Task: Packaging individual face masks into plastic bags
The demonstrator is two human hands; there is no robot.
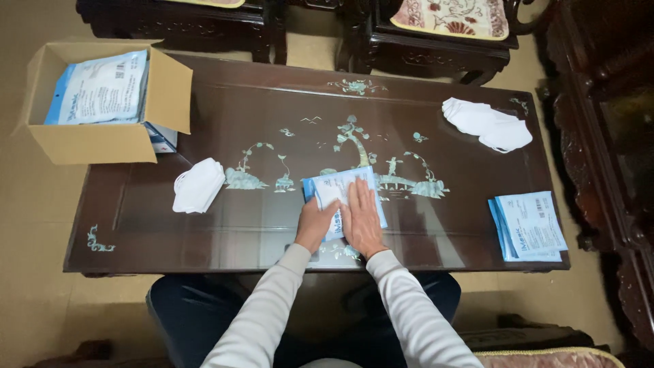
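Note:
A blue and white flat pouch (338, 186) lies on the dark inlaid table (238, 109) in front of me. My right hand (362, 218) lies flat on the pouch, fingers together, pressing it down. My left hand (315, 223) rests curled at the pouch's left lower edge, gripping or pinching it. A stack of white folded masks (198, 185) sits to the left of my hands. A second pile of white masks (488, 123) lies at the far right of the table.
An open cardboard box (95, 140) with several blue and white pouches stands at the table's left far corner. A small stack of pouches (528, 226) lies at the right near edge. Dark wooden chairs (436, 41) stand beyond the table.

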